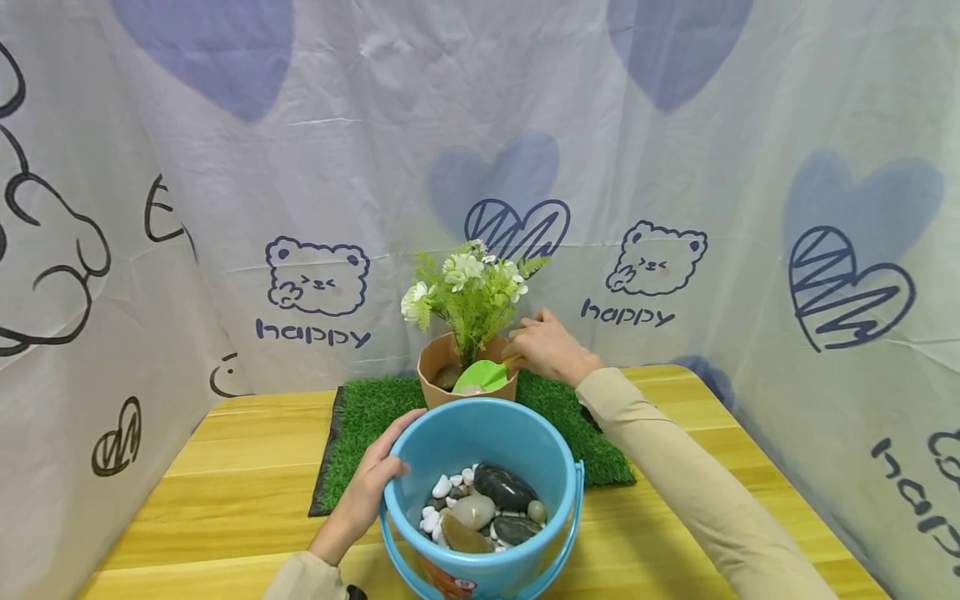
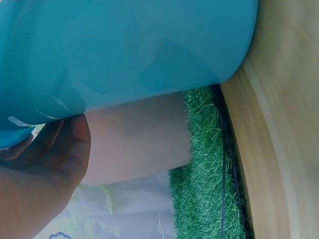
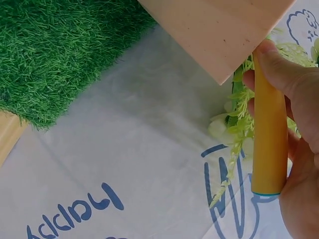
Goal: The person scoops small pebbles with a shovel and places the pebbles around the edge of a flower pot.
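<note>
A light-blue bucket (image 1: pixel 480 408) stands at the front, with black, brown and white stones (image 1: pixel 468 512) inside. My left hand (image 1: pixel 369 477) grips its rim on the left; the left wrist view shows the hand (image 2: pixel 47 162) against the blue wall. Behind it, a terracotta-coloured pot (image 1: pixel 429 371) holds white flowers (image 1: pixel 463 271) with green leaves. My right hand (image 1: pixel 551 343) holds a toy shovel by its yellow handle (image 3: pixel 269 134). The shovel's green blade (image 1: pixel 487 375) is inside the pot, above a pale stone. The bucket hides the pot's lower front.
A green artificial-grass mat (image 1: pixel 360 433) lies under the pot on the yellow wood-grain table (image 1: pixel 255 475). A white cloth (image 1: pixel 390 167) printed with bears and hearts hangs behind the table and at both sides. The bucket's handle (image 1: pixel 576 517) hangs down at the front.
</note>
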`<state>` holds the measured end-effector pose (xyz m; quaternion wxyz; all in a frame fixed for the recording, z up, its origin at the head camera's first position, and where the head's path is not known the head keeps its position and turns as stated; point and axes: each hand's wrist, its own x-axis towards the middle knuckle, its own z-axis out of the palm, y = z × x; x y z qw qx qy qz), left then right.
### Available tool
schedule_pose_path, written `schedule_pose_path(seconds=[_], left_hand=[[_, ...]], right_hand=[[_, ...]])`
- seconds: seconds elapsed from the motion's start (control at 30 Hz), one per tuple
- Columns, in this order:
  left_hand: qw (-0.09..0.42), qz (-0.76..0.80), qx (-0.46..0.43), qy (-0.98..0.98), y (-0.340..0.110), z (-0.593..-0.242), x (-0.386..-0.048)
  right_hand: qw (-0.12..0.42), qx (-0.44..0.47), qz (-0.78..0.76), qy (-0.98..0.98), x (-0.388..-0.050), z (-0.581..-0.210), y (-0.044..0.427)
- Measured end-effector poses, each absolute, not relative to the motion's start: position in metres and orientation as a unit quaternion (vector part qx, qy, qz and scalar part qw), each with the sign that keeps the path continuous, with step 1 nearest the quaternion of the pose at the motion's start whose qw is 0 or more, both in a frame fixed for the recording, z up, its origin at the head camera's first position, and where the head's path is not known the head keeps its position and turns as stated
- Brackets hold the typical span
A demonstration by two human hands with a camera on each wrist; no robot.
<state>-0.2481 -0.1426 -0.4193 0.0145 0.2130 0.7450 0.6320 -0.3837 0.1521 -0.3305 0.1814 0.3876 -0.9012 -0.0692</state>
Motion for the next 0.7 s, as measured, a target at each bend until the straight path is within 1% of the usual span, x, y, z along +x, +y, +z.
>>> schedule_pose_path(seconds=[0.07,0.4,0.7], left_hand=[[0.015,0.633,0.213,0.744,-0.1432,-0.4194,-0.2478],[0.019,0.632,0.212,0.745,-0.1432,-0.4183,-0.2471],[0.02,0.633,0.212,0.744,-0.1433,-0.418,-0.2466]], right_hand=[[0.195,0.391,-0.079,-0.896,-0.3839,-0.3316,0.1513],[0.23,0.4,-0.072,-0.884,-0.3833,-0.3317,0.153],[0.254,0.351,-0.093,-0.896,-0.3845,-0.3286,0.1606]])
